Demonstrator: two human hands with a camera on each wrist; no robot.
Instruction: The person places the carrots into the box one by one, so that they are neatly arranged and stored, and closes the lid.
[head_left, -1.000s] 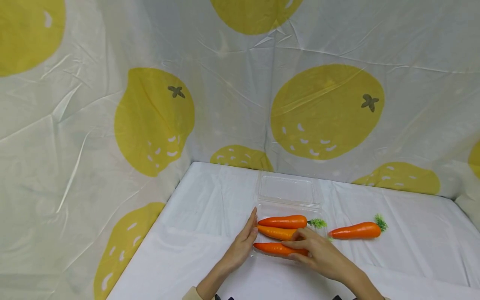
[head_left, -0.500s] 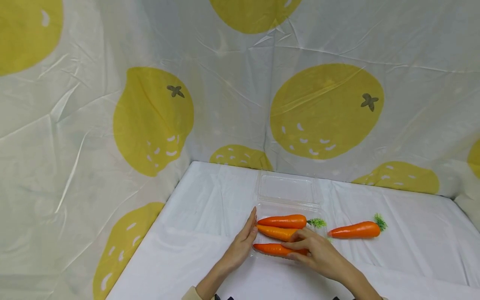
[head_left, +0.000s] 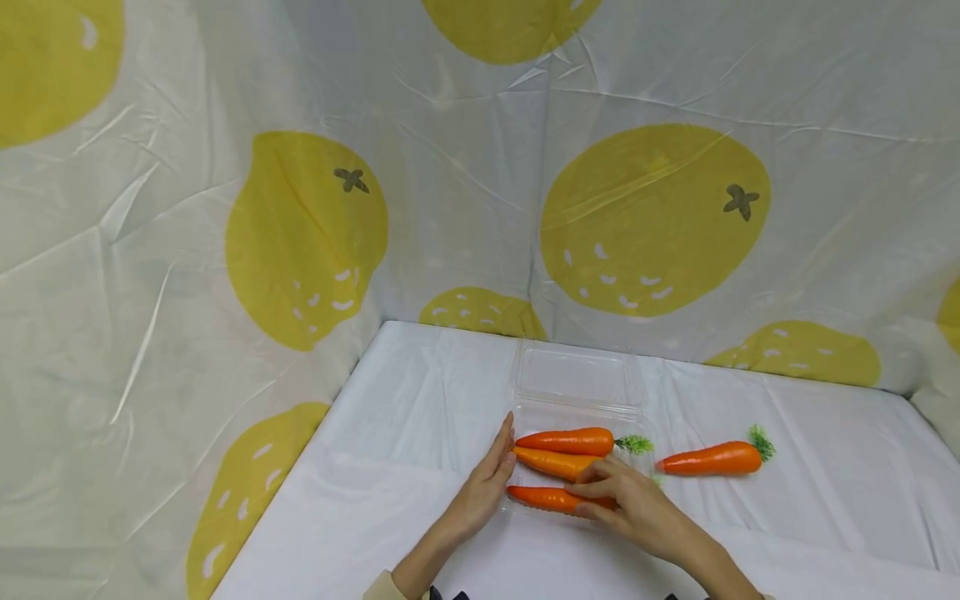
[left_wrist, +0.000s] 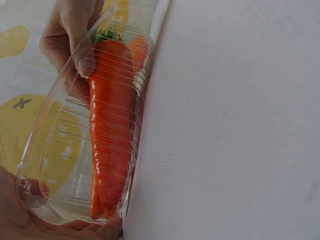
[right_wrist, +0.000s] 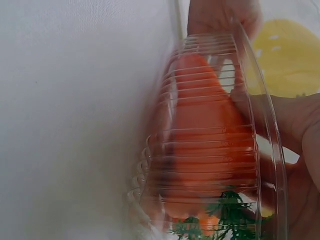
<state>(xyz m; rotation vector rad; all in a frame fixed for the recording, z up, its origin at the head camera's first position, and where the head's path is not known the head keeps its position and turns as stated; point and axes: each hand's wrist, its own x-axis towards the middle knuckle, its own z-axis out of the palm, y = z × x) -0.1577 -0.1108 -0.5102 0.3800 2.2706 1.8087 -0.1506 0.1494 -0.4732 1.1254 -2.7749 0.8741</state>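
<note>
A clear plastic clamshell container (head_left: 577, 409) lies unfolded on the white cloth, with three carrots inside. The far carrot (head_left: 566, 441) shows its green top, and a lighter orange carrot (head_left: 549, 463) lies against it. My right hand (head_left: 637, 512) holds the thick end of the front carrot (head_left: 542, 498) between thumb and fingers, hiding that end in the head view. Through the ribbed wall, the left wrist view shows this carrot (left_wrist: 112, 120) and the right thumb at its top. My left hand (head_left: 476, 500), fingers straight, rests against the container's left side.
Another carrot (head_left: 712, 459) with a green top lies on the cloth to the right of the container. The container's lid (head_left: 573, 377) is folded back behind it. A lemon-print curtain (head_left: 465, 208) stands at the back and left of the table (head_left: 360, 500).
My right fingertips have shifted very slightly to the right along the front carrot. The left hand, the container and the carrots look the same.
</note>
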